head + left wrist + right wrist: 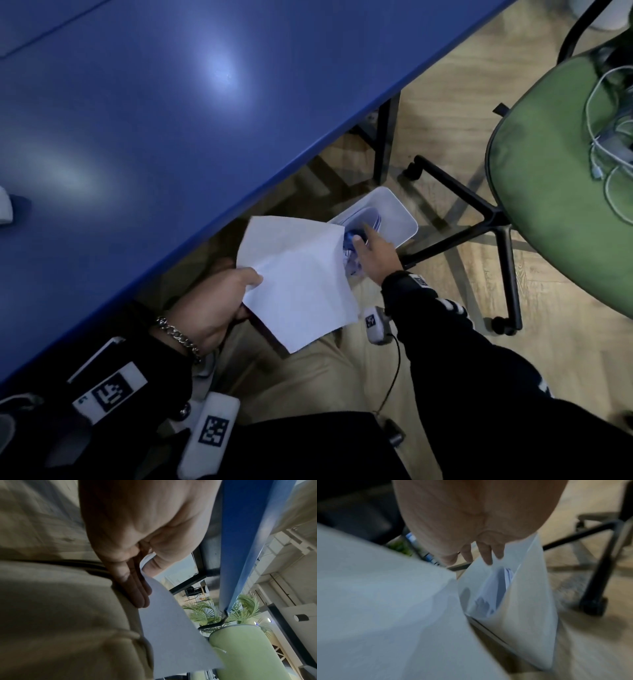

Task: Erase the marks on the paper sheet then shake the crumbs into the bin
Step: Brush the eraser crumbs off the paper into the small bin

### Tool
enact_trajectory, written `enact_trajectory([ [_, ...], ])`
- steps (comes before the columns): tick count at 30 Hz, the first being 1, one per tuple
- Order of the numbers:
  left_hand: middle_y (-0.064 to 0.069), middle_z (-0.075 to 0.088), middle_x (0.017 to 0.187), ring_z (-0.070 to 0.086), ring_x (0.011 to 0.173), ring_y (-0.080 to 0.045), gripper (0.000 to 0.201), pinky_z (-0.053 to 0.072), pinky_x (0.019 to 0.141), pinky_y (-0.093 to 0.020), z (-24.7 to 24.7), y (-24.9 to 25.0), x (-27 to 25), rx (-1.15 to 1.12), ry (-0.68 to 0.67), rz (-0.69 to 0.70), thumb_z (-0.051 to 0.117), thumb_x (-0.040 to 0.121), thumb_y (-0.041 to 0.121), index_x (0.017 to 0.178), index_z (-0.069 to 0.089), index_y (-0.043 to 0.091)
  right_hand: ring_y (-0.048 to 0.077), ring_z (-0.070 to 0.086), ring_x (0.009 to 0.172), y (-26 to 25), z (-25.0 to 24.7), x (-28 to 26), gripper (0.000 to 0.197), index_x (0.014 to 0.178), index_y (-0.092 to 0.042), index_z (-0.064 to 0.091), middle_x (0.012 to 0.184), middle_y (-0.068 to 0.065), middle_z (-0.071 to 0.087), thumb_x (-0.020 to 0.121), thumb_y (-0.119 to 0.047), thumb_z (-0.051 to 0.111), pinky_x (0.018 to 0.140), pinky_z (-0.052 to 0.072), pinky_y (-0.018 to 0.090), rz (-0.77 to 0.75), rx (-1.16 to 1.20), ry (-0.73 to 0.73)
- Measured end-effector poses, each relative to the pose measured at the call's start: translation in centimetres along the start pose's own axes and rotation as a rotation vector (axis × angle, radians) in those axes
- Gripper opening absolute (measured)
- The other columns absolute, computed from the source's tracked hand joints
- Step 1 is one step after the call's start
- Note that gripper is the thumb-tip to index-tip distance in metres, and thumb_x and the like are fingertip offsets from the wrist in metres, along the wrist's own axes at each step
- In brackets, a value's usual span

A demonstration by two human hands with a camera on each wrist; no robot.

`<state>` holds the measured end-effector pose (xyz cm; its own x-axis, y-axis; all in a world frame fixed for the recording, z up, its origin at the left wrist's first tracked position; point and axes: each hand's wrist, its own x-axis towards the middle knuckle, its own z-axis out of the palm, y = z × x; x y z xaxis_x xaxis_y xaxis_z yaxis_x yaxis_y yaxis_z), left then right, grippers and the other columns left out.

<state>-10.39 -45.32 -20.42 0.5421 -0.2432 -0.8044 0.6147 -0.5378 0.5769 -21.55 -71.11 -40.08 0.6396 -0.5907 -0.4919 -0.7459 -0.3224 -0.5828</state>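
We count one paper sheet (301, 284), one white bin (397, 219) and two hands. Our left hand (212, 308) has its grip pinched on the sheet's near-left edge, thumb on top and fingers (137, 595) beneath, holding it in the air below the surface edge, tilted with its far corner at the bin's mouth. Our right hand (371, 257) holds nothing; its fingers (488, 553) reach out fairly straight over the bin opening, just beside the sheet.

The blue surface (154, 120) fills the upper left, with wooden floor (445, 120) below it. The bin stands on the floor near a green chair (555, 205) carrying a tangle of white cables (609, 137).

Crumpled papers lie inside the bin, partly hidden by the sheet and hand. We cannot make out crumbs or marks on the sheet. A white object at the surface's left border is cut off. The right wrist view is blurred.
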Motion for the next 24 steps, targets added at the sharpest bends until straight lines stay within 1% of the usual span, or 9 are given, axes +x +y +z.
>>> enact_trajectory([
  [1, -0.007, 0.079, 0.104, 0.076, 0.082, -0.017, 0.021, 0.056, 0.065, -0.027, -0.1, 0.1, -0.3, -0.004, 0.005, 0.004, 0.054, 0.100, 0.004, 0.114, 0.070, 0.007, 0.027, 0.062, 0.119, -0.1, -0.4, -0.1, 0.045, 0.136, -0.035, 0.054, 0.130, -0.004, 0.066, 0.096, -0.054, 0.044, 0.108, 0.044, 0.045, 0.071, 0.262, -0.052],
  [3, -0.008, 0.078, 0.097, 0.074, 0.068, -0.013, 0.017, 0.054, 0.059, -0.025, -0.4, 0.3, -1.0, 0.014, -0.003, 0.020, 0.055, 0.099, 0.003, 0.107, 0.070, 0.006, 0.029, 0.068, 0.102, -0.3, -1.6, -0.8, 0.042, 0.122, -0.026, 0.067, 0.108, -0.004, 0.074, 0.088, -0.050, 0.063, 0.090, 0.055, 0.040, 0.230, 0.637, -0.153],
  [5, -0.007, 0.079, 0.098, 0.075, 0.073, -0.016, 0.019, 0.057, 0.068, -0.030, -0.8, 0.5, -1.5, 0.018, -0.020, 0.034, 0.056, 0.099, 0.002, 0.107, 0.072, 0.007, 0.023, 0.063, 0.085, -0.6, -3.3, -2.4, 0.037, 0.112, -0.020, 0.070, 0.090, -0.003, 0.072, 0.084, -0.043, 0.071, 0.072, 0.051, 0.033, 0.262, 0.750, -0.270],
  [6, -0.006, 0.080, 0.098, 0.075, 0.075, -0.016, 0.020, 0.056, 0.070, -0.030, -1.0, 0.6, -1.8, 0.020, -0.036, 0.043, 0.055, 0.099, 0.001, 0.106, 0.073, 0.008, 0.022, 0.062, 0.083, -0.6, -3.9, -3.1, 0.038, 0.114, -0.018, 0.069, 0.090, -0.002, 0.071, 0.084, -0.041, 0.072, 0.070, 0.049, 0.032, 0.263, 0.761, -0.325],
  [11, -0.001, 0.080, 0.107, 0.077, 0.085, -0.011, 0.021, 0.057, 0.074, -0.028, -1.5, 1.5, -4.4, 0.144, -0.146, 0.130, 0.059, 0.097, 0.004, 0.107, 0.075, 0.012, 0.030, 0.070, 0.107, -0.9, -6.6, -6.7, 0.032, 0.128, -0.005, 0.065, 0.122, 0.014, 0.072, 0.100, -0.019, 0.061, 0.087, 0.056, 0.039, 0.229, 0.825, -0.508],
  [13, 0.002, 0.081, 0.106, 0.077, 0.097, -0.017, 0.026, 0.060, 0.090, -0.038, -2.1, 2.0, -5.7, 0.274, -0.148, 0.199, 0.068, 0.083, 0.019, 0.107, 0.077, 0.015, 0.030, 0.073, 0.100, -1.3, -7.5, -8.0, 0.028, 0.124, -0.001, 0.065, 0.118, 0.018, 0.073, 0.100, -0.014, 0.059, 0.079, 0.059, 0.037, 0.235, 0.811, -0.444],
  [15, 0.005, 0.081, 0.105, 0.076, 0.101, -0.020, 0.044, 0.058, 0.099, -0.049, -3.0, 2.1, -6.4, 0.383, -0.152, 0.259, 0.068, 0.068, 0.033, 0.108, 0.077, 0.016, 0.031, 0.074, 0.096, -1.4, -8.8, -9.4, 0.029, 0.122, 0.002, 0.066, 0.115, 0.020, 0.074, 0.098, -0.014, 0.062, 0.083, 0.059, 0.040, 0.231, 0.759, -0.349],
  [19, 0.008, 0.080, 0.105, 0.076, 0.099, -0.015, 0.042, 0.059, 0.096, -0.043, -4.3, 2.7, -9.5, 0.548, -0.180, 0.367, 0.065, 0.071, 0.032, 0.107, 0.077, 0.014, 0.037, 0.072, 0.099, -2.3, -13.3, -12.9, 0.029, 0.120, 0.005, 0.067, 0.111, 0.022, 0.074, 0.096, -0.012, 0.065, 0.096, 0.055, 0.051, 0.175, 0.666, -0.243],
  [24, 0.005, 0.079, 0.109, 0.072, 0.103, -0.017, 0.034, 0.054, 0.091, -0.035, -6.6, 2.9, -15.4, 0.689, -0.221, 0.573, 0.067, 0.083, 0.037, 0.109, 0.075, 0.016, 0.032, 0.074, 0.087, -6.2, -20.2, -19.5, 0.026, 0.114, 0.002, 0.072, 0.111, 0.025, 0.073, 0.093, -0.009, 0.063, 0.080, 0.062, 0.039, -0.034, 0.678, -0.176],
])
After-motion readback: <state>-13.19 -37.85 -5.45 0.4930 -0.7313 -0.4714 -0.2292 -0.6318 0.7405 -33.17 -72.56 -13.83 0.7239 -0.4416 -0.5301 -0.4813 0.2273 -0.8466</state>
